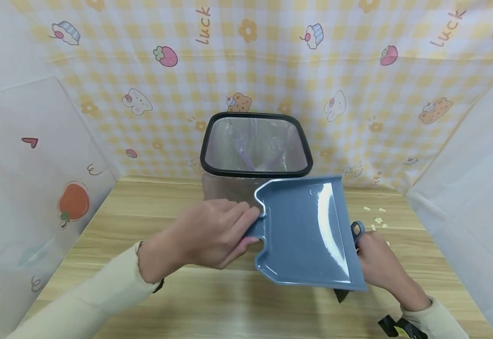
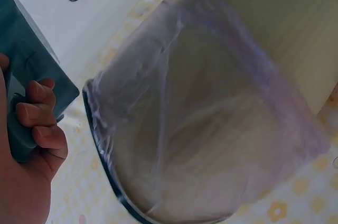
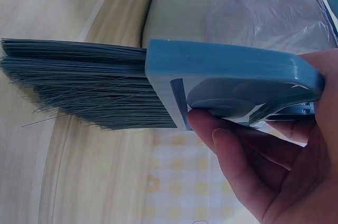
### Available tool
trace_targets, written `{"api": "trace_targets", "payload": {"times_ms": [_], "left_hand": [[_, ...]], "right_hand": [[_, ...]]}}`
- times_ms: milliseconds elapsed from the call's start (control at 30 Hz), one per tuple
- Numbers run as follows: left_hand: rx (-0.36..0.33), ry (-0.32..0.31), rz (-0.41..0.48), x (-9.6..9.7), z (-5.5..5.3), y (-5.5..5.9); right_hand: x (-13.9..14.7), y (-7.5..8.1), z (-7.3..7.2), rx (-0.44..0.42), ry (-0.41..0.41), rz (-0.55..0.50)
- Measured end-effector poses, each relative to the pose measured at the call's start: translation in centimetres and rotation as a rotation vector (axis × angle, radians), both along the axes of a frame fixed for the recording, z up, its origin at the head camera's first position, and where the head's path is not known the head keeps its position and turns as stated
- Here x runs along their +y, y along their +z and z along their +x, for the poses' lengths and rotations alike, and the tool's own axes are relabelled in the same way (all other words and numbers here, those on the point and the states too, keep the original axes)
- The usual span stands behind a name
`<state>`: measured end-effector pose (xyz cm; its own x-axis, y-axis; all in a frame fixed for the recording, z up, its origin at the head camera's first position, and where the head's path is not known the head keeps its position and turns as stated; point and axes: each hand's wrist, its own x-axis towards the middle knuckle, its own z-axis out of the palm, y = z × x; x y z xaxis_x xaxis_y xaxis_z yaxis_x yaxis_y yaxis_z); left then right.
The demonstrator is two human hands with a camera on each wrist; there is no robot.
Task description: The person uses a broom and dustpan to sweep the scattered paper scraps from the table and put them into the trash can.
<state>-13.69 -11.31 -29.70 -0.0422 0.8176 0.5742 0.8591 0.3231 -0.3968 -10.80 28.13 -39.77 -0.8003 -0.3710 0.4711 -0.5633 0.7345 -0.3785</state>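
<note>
My left hand (image 1: 218, 233) grips the short handle of a blue dustpan (image 1: 301, 230), raised in front of the trash can. In the left wrist view, curled fingers (image 2: 45, 113) wrap that handle. My right hand (image 1: 377, 259) holds a blue hand brush (image 3: 227, 76) with dark bristles (image 3: 90, 84) pointing away from the palm. From the head view the dustpan hides most of the brush. The trash can (image 1: 254, 174) has a black rim and a thin, see-through purple liner bag (image 2: 163, 102) folded over it. No scraps show on the dustpan's face.
Several small pale scraps (image 1: 378, 220) lie on the wooden table (image 1: 161, 296) at the right, beyond my right hand. A yellow checked cloth (image 1: 165, 94) hangs behind the trash can, with white sheets (image 1: 475, 207) at both sides.
</note>
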Motion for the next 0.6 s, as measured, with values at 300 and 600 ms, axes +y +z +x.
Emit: {"api": "trace_targets", "payload": {"times_ms": [300, 600], "left_hand": [[-0.071, 0.007, -0.059, 0.7, 0.5, -3.5], [-0.213, 0.023, -0.186, 0.9, 0.6, -7.5]], "right_hand": [[-0.5, 0.5, 0.4, -0.163, -0.018, -0.038], [-0.5, 0.3, 0.3, -0.112, -0.013, -0.033]]}}
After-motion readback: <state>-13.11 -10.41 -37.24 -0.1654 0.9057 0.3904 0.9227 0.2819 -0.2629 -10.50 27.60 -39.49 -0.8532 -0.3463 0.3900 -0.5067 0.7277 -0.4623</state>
